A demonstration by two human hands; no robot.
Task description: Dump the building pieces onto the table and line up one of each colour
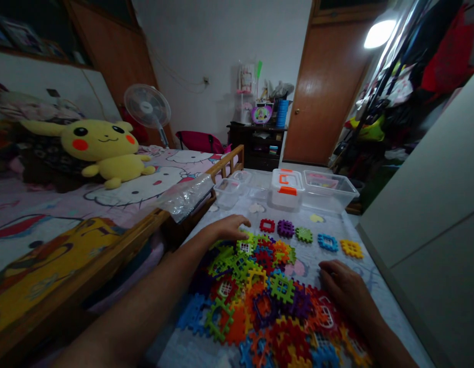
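Note:
A heap of coloured interlocking plastic tiles (267, 296) covers the near part of the table (378, 286). Beyond it, single tiles lie in a row: red (267, 225), purple (285, 228), green (304, 234), blue (328, 242) and yellow (351, 248). My left hand (228, 228) reaches over the far left edge of the heap, fingers curled down onto a green tile; what it grips is hidden. My right hand (342, 283) rests palm down on the heap's right side, its fingers bent onto the tiles.
Clear plastic boxes (329, 190) and a white case with orange latches (286, 188) stand at the table's far end. A wooden bed frame (117, 245) with a yellow plush toy (102, 148) runs along the left. A grey cabinet (432, 214) is on the right.

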